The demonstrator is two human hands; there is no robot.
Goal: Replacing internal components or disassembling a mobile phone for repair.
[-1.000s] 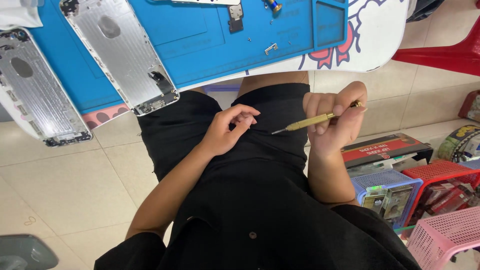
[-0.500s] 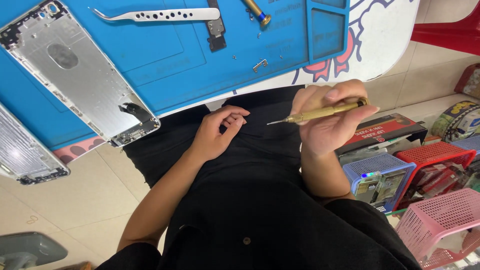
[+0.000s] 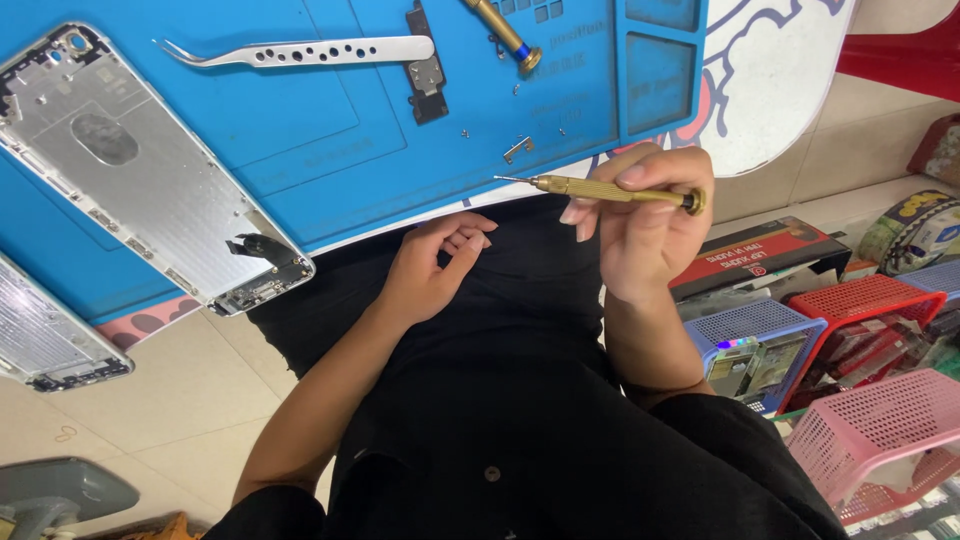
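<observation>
My right hand (image 3: 650, 225) grips a thin gold screwdriver (image 3: 600, 188) held level, its tip pointing left near the edge of the blue work mat (image 3: 300, 140). Just past the tip a small metal bracket (image 3: 517, 149) lies on the mat. My left hand (image 3: 432, 265) rests over my black-clothed lap, fingers curled loosely, holding nothing that I can see. A silver phone back housing (image 3: 140, 170) lies on the mat to the left.
Steel tweezers (image 3: 300, 50), a dark flat part (image 3: 425, 65) and a second gold driver (image 3: 503, 32) lie at the mat's top. Another housing (image 3: 50, 340) sits at far left. Red (image 3: 860, 300), blue (image 3: 750, 320) and pink (image 3: 880, 420) baskets stand on the floor at right.
The view has shifted so the mat sits lower and nearer. My right hand has lifted the screwdriver towards the mat's edge. My left hand stays over the lap.
</observation>
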